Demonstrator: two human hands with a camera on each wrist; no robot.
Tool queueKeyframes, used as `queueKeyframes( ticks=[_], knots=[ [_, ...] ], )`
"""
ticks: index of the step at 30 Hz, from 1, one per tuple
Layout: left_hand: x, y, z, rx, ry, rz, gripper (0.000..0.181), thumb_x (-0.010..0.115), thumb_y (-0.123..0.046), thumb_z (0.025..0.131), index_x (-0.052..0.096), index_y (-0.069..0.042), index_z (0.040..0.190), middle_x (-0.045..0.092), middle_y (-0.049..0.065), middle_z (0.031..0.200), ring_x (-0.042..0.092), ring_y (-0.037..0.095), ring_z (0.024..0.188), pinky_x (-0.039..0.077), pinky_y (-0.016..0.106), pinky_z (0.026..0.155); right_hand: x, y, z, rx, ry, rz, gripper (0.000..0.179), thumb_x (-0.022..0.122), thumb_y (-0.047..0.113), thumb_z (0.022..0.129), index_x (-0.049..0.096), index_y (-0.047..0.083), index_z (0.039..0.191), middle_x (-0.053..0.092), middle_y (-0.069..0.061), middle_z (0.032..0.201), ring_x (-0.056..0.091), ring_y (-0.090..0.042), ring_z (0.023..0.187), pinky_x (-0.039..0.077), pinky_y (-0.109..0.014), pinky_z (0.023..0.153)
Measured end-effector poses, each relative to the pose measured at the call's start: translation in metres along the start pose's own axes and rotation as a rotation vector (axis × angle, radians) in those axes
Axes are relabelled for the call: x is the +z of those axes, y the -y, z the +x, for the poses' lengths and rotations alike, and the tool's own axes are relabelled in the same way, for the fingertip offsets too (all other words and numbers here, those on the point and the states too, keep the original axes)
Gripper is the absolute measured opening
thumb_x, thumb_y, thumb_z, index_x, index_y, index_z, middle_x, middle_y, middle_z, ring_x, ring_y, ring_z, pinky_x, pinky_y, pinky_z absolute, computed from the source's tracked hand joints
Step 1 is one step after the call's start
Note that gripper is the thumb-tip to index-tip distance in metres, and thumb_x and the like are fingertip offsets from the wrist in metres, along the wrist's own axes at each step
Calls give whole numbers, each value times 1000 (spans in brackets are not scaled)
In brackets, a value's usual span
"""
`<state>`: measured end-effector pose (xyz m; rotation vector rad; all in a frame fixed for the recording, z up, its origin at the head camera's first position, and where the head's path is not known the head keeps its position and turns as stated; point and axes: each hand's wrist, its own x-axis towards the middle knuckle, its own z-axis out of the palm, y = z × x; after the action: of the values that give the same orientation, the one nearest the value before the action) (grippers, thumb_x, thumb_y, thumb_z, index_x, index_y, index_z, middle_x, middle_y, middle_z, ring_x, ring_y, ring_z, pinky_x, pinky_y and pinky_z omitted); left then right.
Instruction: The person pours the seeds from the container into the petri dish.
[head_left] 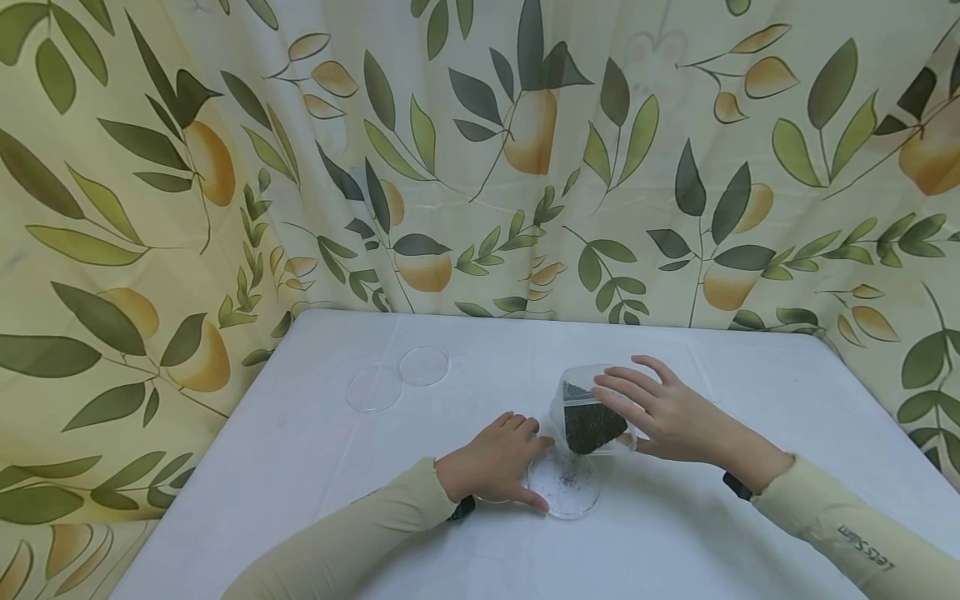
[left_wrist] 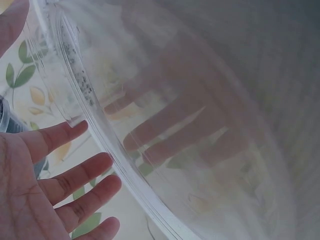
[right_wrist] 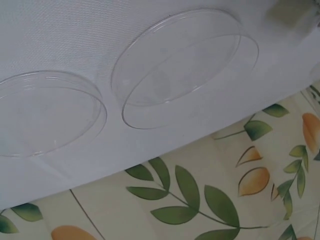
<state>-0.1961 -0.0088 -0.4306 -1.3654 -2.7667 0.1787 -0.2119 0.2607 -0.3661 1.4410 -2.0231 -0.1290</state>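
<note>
My right hand [head_left: 675, 412] grips a tilted clear plastic container [head_left: 592, 375] with dark granular material [head_left: 592, 427] inside. Below its lower edge, a clear round petri dish [head_left: 564, 500] lies on the table with dark specks on its bottom. My left hand [head_left: 498, 462] is beside that dish, its thumb and index finger spread along the left rim. In the left wrist view, its straight fingers [left_wrist: 82, 175] reach toward a clear dish edge. Part of another clear rim [head_left: 491, 501] shows under my left hand. The right wrist view does not show the right hand.
Two clear round dishes, one nearer [head_left: 374, 389] and one farther [head_left: 423, 367], lie at the back left of the white-covered table [head_left: 315, 450]. A curtain [head_left: 480, 208] printed with leaves and fruit hangs behind the table and along its left side.
</note>
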Motion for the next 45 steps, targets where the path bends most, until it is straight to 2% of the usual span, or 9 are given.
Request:
queueKeyframes(
  ticks=[20,29,36,41,45],
  knots=[
    [1,1,0,9,-1,-7,85,49,-81,71,46,-24,133,50,-1,123,47,14,114,35,32,105,1,-2,2,-5,1,10,94,89,28,43,51,3,126,60,-13,120,53,-28,111,3,-37,120],
    [3,1,0,6,3,-19,84,50,-80,71,46,-24,134,50,-1,123,46,14,114,35,31,105,0,-3,3,-9,3,9,92,88,30,49,49,3,128,59,-13,122,52,-28,112,3,-38,121],
    [4,1,1,7,-1,-24,84,50,-80,71,46,-24,133,50,-1,123,46,14,115,35,32,105,0,-3,4,-13,7,7,94,88,29,46,49,3,127,59,-13,121,52,-28,112,2,-37,120],
    [3,1,1,9,-5,-18,84,50,-80,71,47,-24,133,50,-1,122,47,14,114,35,31,104,-1,-4,4,-13,4,7,90,86,28,50,49,3,127,59,-13,121,53,-28,112,5,-38,120],
    [1,1,0,8,0,-22,84,51,-80,71,47,-23,133,50,-1,122,47,14,114,35,32,104,-1,-4,4,-13,8,10,76,78,30,63,50,3,127,59,-13,121,53,-28,112,5,-38,120]
  ],
)
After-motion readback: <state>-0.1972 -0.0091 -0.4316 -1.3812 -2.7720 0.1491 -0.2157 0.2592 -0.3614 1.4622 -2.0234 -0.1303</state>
